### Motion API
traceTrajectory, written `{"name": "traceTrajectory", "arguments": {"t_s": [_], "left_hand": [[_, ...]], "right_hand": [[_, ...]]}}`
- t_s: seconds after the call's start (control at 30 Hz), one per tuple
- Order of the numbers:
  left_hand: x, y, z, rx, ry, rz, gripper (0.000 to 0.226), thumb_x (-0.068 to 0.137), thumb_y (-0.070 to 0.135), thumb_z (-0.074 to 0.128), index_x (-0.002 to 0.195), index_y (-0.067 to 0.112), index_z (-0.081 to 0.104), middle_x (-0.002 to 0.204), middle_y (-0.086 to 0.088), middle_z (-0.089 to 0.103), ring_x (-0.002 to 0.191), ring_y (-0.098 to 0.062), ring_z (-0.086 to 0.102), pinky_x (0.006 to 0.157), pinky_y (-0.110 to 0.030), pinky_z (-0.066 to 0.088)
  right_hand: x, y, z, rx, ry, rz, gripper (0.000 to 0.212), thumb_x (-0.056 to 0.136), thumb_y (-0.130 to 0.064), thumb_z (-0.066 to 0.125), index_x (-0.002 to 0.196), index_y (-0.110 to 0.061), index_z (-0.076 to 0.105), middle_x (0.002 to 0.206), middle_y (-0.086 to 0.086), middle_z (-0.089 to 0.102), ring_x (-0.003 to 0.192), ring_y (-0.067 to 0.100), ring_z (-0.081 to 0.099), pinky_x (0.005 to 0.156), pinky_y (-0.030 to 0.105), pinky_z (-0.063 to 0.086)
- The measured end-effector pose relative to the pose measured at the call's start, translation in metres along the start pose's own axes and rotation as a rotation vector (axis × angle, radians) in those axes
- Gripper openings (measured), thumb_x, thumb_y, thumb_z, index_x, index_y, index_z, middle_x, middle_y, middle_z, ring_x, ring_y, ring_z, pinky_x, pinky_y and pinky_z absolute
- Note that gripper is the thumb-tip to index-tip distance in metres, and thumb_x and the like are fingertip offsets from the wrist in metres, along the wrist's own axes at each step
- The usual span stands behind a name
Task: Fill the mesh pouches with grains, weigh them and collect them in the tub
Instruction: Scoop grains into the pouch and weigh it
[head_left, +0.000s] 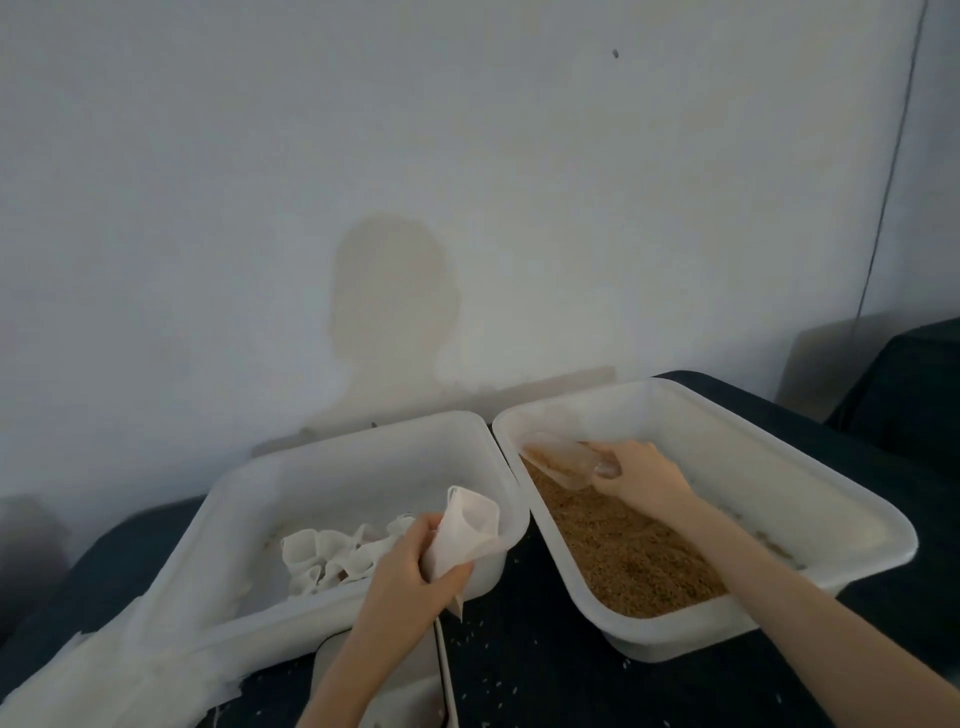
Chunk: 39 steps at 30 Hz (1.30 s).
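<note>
The left hand (415, 566) grips an empty white mesh pouch (467, 530), mouth up, over the near right corner of the left tub (234, 499), where more white pouches (332, 556) lie heaped. The right hand (639, 478) holds a clear plastic scoop (561, 457) at the far left end of the right tub (779, 467), just above the brown grains (634, 561). Both tubs sit on a dark table (545, 665).

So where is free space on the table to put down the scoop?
The dark table shows a bare strip between the left tub and the grain tub, with only loose grains. Near the scale under the left hand it is crowded. The right hand holds the scoop.
</note>
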<state>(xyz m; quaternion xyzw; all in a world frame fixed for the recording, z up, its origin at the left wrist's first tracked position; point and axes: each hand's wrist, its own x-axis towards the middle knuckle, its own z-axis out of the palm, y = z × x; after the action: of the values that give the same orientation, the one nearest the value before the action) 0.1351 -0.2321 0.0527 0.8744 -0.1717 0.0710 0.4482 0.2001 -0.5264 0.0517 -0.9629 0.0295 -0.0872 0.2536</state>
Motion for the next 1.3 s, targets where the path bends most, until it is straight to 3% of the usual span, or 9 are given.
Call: {"name": "traceTrajectory", "arguments": {"t_s": [0.13, 0.23, 0.37, 0.5, 0.73, 1.03, 1.1, 1.23, 1.3], "left_hand": [[-0.002, -0.008, -0.017, 0.020, 0.014, -0.047, 0.036, 0.084, 0.022, 0.068, 0.115, 0.025, 0.051, 0.102, 0.010, 0.058, 0.089, -0.004, 0.054, 0.067, -0.012, 0.043], [-0.005, -0.014, -0.029, 0.031, 0.010, -0.076, 0.037, 0.085, 0.024, 0.068, 0.117, 0.026, 0.051, 0.107, 0.007, 0.060, 0.097, -0.007, 0.057, 0.079, -0.024, 0.050], [-0.008, -0.020, -0.039, 0.025, -0.006, -0.109, 0.035, 0.084, 0.025, 0.069, 0.114, 0.030, 0.052, 0.105, 0.010, 0.063, 0.093, -0.006, 0.061, 0.082, -0.032, 0.054], [-0.009, -0.024, -0.043, 0.043, -0.018, -0.110, 0.032, 0.085, 0.030, 0.067, 0.114, 0.033, 0.052, 0.101, 0.009, 0.065, 0.089, -0.006, 0.062, 0.080, -0.030, 0.054], [-0.009, -0.025, -0.046, 0.106, -0.072, -0.109, 0.032, 0.083, 0.036, 0.068, 0.111, 0.034, 0.051, 0.098, 0.008, 0.064, 0.085, -0.009, 0.062, 0.074, -0.028, 0.055], [-0.007, -0.009, -0.035, 0.186, -0.117, 0.009, 0.048, 0.072, 0.066, 0.059, 0.112, 0.062, 0.032, 0.108, 0.024, 0.053, 0.095, 0.001, 0.055, 0.079, -0.020, 0.048], [-0.006, -0.005, -0.033, 0.209, -0.115, 0.030, 0.056, 0.066, 0.072, 0.053, 0.117, 0.061, 0.032, 0.111, 0.023, 0.050, 0.097, -0.001, 0.054, 0.083, -0.023, 0.049], [-0.006, 0.000, -0.030, 0.275, -0.072, 0.062, 0.052, 0.076, 0.063, 0.058, 0.119, 0.057, 0.031, 0.108, 0.028, 0.045, 0.096, 0.005, 0.050, 0.077, -0.012, 0.040], [-0.004, 0.000, -0.029, 0.277, -0.051, 0.065, 0.054, 0.080, 0.057, 0.061, 0.127, 0.048, 0.037, 0.116, 0.021, 0.049, 0.105, 0.000, 0.048, 0.088, -0.021, 0.041]], "right_hand": [[-0.008, -0.017, -0.019, 0.214, -0.027, -0.186, 0.049, 0.087, -0.022, 0.068, 0.134, -0.024, 0.055, 0.107, -0.011, 0.066, 0.063, -0.020, 0.053, 0.062, 0.004, 0.042], [-0.018, -0.035, -0.038, 0.335, -0.159, -0.315, 0.048, 0.085, -0.018, 0.071, 0.131, -0.025, 0.058, 0.108, -0.020, 0.067, 0.069, -0.018, 0.059, 0.064, 0.002, 0.043], [-0.031, -0.057, -0.058, 0.396, -0.410, -0.437, 0.047, 0.085, -0.020, 0.071, 0.128, -0.034, 0.057, 0.114, -0.025, 0.066, 0.068, -0.012, 0.060, 0.066, 0.005, 0.045], [-0.035, -0.068, -0.063, 0.332, -0.523, -0.465, 0.047, 0.085, -0.022, 0.070, 0.123, -0.046, 0.055, 0.118, -0.027, 0.063, 0.078, -0.008, 0.061, 0.075, 0.008, 0.048], [-0.038, -0.074, -0.066, 0.262, -0.554, -0.428, 0.045, 0.082, -0.025, 0.072, 0.120, -0.044, 0.059, 0.115, -0.025, 0.065, 0.099, -0.009, 0.061, 0.081, 0.006, 0.045], [-0.040, -0.087, -0.068, 0.167, -0.531, -0.418, 0.046, 0.086, -0.017, 0.068, 0.129, -0.031, 0.058, 0.118, -0.021, 0.065, 0.106, -0.015, 0.055, 0.084, 0.004, 0.042], [-0.042, -0.091, -0.068, 0.098, -0.518, -0.428, 0.046, 0.087, -0.018, 0.067, 0.131, -0.030, 0.057, 0.122, -0.019, 0.063, 0.112, -0.013, 0.053, 0.089, 0.005, 0.041], [-0.047, -0.100, -0.069, 0.042, -0.479, -0.454, 0.041, 0.088, -0.017, 0.066, 0.128, -0.026, 0.061, 0.124, -0.016, 0.062, 0.113, -0.007, 0.054, 0.097, 0.009, 0.040], [-0.050, -0.104, -0.071, 0.019, -0.474, -0.463, 0.038, 0.089, -0.017, 0.065, 0.126, -0.026, 0.062, 0.122, -0.016, 0.062, 0.112, -0.005, 0.054, 0.099, 0.014, 0.040]]}}
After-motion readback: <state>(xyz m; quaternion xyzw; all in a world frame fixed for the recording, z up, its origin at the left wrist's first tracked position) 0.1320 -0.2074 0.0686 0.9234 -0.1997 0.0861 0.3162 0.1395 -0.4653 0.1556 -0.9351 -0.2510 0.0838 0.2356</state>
